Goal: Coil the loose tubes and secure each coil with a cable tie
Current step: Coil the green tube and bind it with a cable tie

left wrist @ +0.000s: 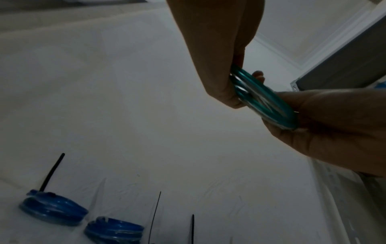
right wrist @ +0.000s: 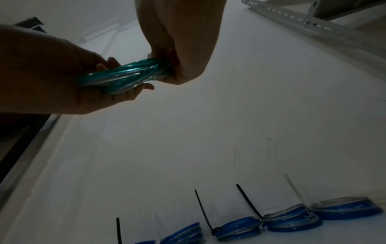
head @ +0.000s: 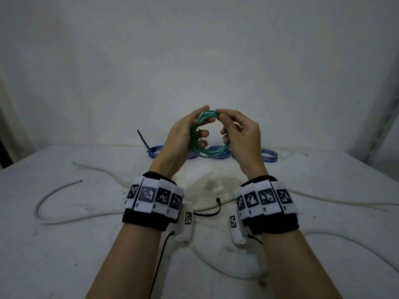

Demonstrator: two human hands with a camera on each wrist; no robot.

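A coil of green tube (head: 210, 152) is held upright in the air above the table, between both hands. My left hand (head: 204, 124) grips its left side, thumb on top and fingers curled through the ring. My right hand (head: 223, 124) pinches the top right of the coil, its other fingers curled inside the ring. A thin dark strip shows beside the left fingers; what it is I cannot tell. The left wrist view shows the green coil (left wrist: 269, 100) edge-on between the left hand (left wrist: 225, 92) and the right hand (left wrist: 313, 125). The right wrist view shows the green coil (right wrist: 125, 76) likewise.
Several blue coils (head: 269, 155) (right wrist: 344, 209) (left wrist: 54, 213), tied with cable ties, line the table's back edge by the wall. Loose white tubes (head: 54, 190) (head: 345, 201) snake over the white table (head: 64, 255). A black cable tie (head: 212, 210) lies between my wrists. A metal rack (head: 386, 117) stands at the right.
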